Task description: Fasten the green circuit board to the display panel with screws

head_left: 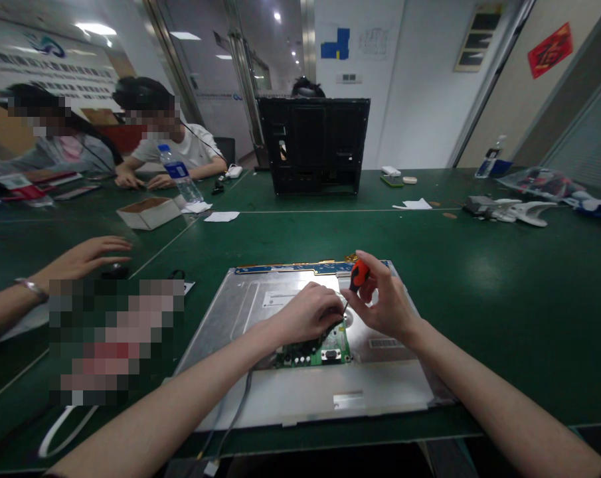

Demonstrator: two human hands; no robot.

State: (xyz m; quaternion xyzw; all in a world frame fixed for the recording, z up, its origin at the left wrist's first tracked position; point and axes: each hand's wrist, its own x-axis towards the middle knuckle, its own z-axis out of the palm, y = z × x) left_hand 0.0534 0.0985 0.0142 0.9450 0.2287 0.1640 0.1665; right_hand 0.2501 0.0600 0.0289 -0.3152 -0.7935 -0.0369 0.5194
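Note:
A flat silver display panel (220, 372) lies on the table before me, with a green circuit board (310, 355) on its middle. A narrow blue circuit strip (290, 269) runs along the far edge. My right hand (392, 305) grips the orange and black handle of a small screwdriver (358, 273), its shaft tilted down toward the board. Beside that tip, my left hand (307, 312) is closed in a pinch over the board. Its fingers hide whatever is between them. A grey cable (240, 405) hangs from the panel's near side.
A co-worker's hand (88, 255) reaches in from the left. Across the green table (484, 318) stands a black monitor housing (315, 146). A white open box (151, 212) and a water bottle (179, 172) are at left. Plastic bags (544, 182) lie far right.

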